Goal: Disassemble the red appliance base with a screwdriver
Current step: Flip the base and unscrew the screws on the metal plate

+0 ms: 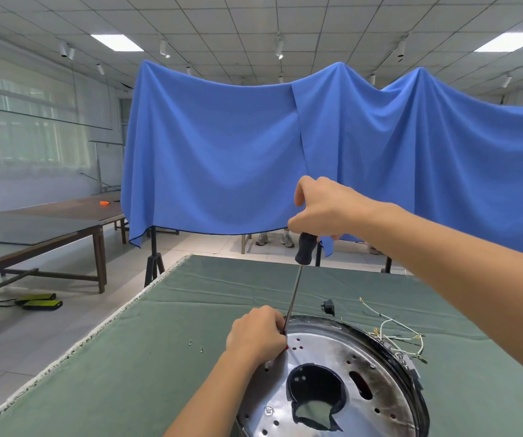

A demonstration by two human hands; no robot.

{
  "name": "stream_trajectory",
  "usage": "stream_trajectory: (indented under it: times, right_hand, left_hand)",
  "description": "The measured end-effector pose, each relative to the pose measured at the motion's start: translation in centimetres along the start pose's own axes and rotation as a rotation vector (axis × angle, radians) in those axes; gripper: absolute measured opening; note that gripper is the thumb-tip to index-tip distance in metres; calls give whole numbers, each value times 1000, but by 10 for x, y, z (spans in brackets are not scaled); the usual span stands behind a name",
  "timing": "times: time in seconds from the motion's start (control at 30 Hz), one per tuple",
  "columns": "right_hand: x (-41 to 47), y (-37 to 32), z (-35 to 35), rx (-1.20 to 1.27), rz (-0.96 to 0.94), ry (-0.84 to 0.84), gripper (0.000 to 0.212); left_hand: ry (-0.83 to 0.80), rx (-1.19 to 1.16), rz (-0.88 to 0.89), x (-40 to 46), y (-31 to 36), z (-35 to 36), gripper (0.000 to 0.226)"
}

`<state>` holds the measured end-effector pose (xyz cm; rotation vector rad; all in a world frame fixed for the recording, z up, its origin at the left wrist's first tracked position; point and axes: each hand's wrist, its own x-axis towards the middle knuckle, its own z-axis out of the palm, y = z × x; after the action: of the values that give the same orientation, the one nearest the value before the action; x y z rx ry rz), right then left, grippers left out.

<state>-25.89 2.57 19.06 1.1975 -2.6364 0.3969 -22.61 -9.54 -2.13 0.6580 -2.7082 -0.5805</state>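
A counter covered in a dark green cloth with a pale frayed edge fills the lower half of the view. On the cloth, toward 5 o'clock, lies the round appliance base, its silvery metal plate facing up inside a black rim, with a large dark opening near its middle. Two small loose screws lie on the cloth at 9 o'clock from the base, just apart from each other. At 12 o'clock from the base sits a small black plug part. A tangle of white wires spreads over the cloth at 2 o'clock, touching the base's rim.
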Motion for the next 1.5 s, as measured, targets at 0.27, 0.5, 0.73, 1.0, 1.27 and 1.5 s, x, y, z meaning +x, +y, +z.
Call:
stream_trajectory:
  times: [0.27,0.5,0.73,1.0,1.27,1.5]
  right_hand:
    - [3,7,11,-52,-28,182,15]
    - [2,15,10,-50,-56,322,13]
    - [5,31,13,106,-49,617,13]
    - [-21,47,98,306,-82,627,16]
    - [-43,38,169,544,-52,623,14]
    - [-43,31,192,571,-47,479,11]
  left_hand:
    - [11,-30,-9,0,-1,0,18]
    - [17,-49,-26,2,1,0,19]
    - [84,-87,-50,1,2,1,21]
    - [338,-429,-169,1,5,-8,11]
    - [511,-1192,-415,-13,-23,-34,13]
    - [491,-1381,-502,-30,-67,-28,19]
